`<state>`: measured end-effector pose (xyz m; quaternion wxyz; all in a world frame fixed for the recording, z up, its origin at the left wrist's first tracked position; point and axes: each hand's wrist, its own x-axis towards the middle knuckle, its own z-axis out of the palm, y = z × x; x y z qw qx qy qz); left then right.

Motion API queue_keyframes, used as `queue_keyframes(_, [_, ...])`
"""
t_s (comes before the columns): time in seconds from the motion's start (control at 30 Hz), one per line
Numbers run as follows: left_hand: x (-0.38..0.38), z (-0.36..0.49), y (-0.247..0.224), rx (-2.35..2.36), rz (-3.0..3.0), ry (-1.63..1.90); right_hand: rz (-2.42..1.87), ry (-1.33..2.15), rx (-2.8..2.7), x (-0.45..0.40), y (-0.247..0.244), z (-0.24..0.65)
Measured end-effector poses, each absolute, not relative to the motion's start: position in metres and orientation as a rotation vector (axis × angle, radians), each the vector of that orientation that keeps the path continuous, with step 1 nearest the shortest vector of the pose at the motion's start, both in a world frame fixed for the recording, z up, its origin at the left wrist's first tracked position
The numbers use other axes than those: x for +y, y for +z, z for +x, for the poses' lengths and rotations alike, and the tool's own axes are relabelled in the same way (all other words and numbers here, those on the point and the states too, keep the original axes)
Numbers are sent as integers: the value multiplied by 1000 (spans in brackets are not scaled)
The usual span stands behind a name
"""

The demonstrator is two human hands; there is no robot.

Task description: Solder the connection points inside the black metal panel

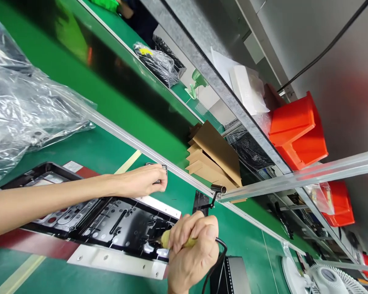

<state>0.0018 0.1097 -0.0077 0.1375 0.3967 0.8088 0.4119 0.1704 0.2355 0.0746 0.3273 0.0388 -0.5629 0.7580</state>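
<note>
Gripping yellow-handled tool (174,241) in right hand (191,251), left hand (142,180) seemingly pinching small part (157,166).

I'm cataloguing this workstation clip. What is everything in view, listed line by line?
black panel: one, black with white strips, on the green bench near both hands
small metal part: one, silvery, at the left fingertips
yellow-handled tool: one, corded, tip at the panel's edge
plastic bags: clear, far left; another on the upper belt
cardboard pieces: several, brown, beside the rail
bins: three visible, red-orange, right shelving
fan: one, white, bottom right
left hand: touching the small metal part
right hand: gripping the tool
</note>
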Motion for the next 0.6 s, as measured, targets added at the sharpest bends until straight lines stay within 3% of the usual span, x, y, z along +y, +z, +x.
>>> queue_keyframes(0.17, [105,45,-4,2155,1303,1239,98,1982,-1516,237,76,169])
queue_keyframes(0.37, [120,62,-47,2165,1715,1391,96,1983,-1512,238,77,167])
queue_keyframes(0.6, [122,64,-57,2301,1998,1276,141,1942,-1546,237,77,167])
